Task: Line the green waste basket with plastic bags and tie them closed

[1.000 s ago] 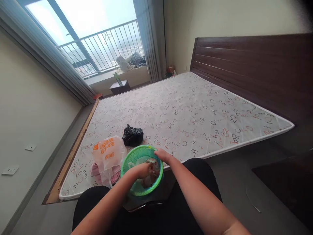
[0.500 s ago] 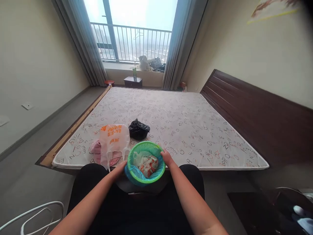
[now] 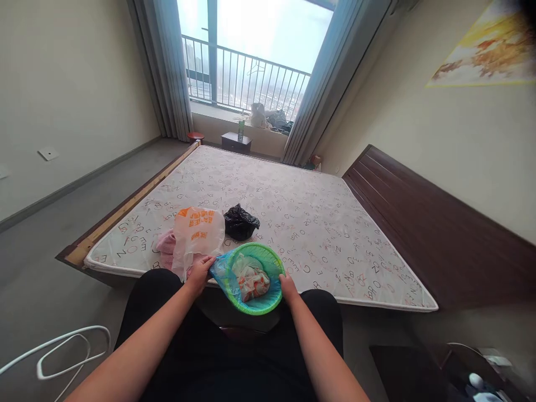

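Observation:
A round green basket (image 3: 274, 254) lined with a blue plastic bag (image 3: 224, 268) is over my lap at the mattress edge. Inside it lies a crumpled white plastic bag with red marks (image 3: 253, 282). My left hand (image 3: 201, 273) pinches the blue bag, pulled out past the basket's left rim. On the right side, my right hand (image 3: 288, 286) grips the basket's rim. Just beyond the basket stands a black plastic bag (image 3: 240, 222). To its left, a white bag with orange print (image 3: 199, 231) lies partly over a pink cloth (image 3: 166, 245).
The letter-patterned mattress (image 3: 301, 223) spreads ahead, with a dark headboard (image 3: 402, 218) at right. A small nightstand (image 3: 237, 142) holding a green glass stands near the window. White cable (image 3: 62, 340) loops at lower left; a dark table (image 3: 410, 374) is at lower right.
My left hand has moved left and up, drawing the blue liner out from the basket's rim. The basket has tilted slightly. My right hand still holds the rim. The view has turned.

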